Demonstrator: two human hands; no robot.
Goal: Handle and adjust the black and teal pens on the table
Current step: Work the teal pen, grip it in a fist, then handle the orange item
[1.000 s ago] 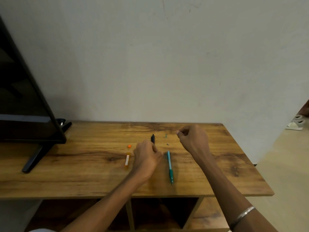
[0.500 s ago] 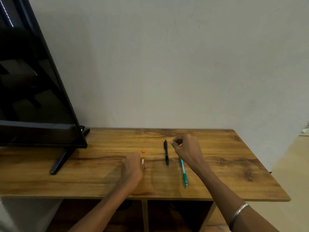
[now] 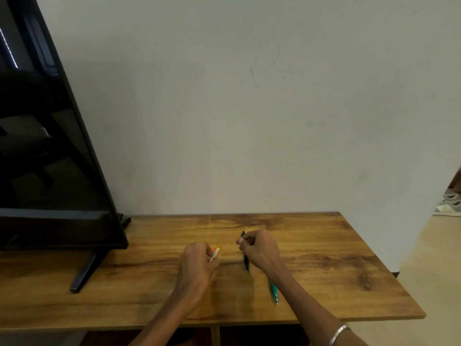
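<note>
Left hand pinches small orange-white piece; right hand over black pen, perhaps pinching something tiny; teal pen on table.

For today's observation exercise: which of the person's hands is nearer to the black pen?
Right. The right hand is at the black pen, fingertips by its far end. The left hand is off to the pen's left, pinching a small orange-and-white piece.

Soft, dim, even light; the wall reads greyish. Faint shadows pool under both hands on the table. The TV screen holds dull reflections. Wide-angle bending tilts the edges; everything looks slightly soft.
</note>
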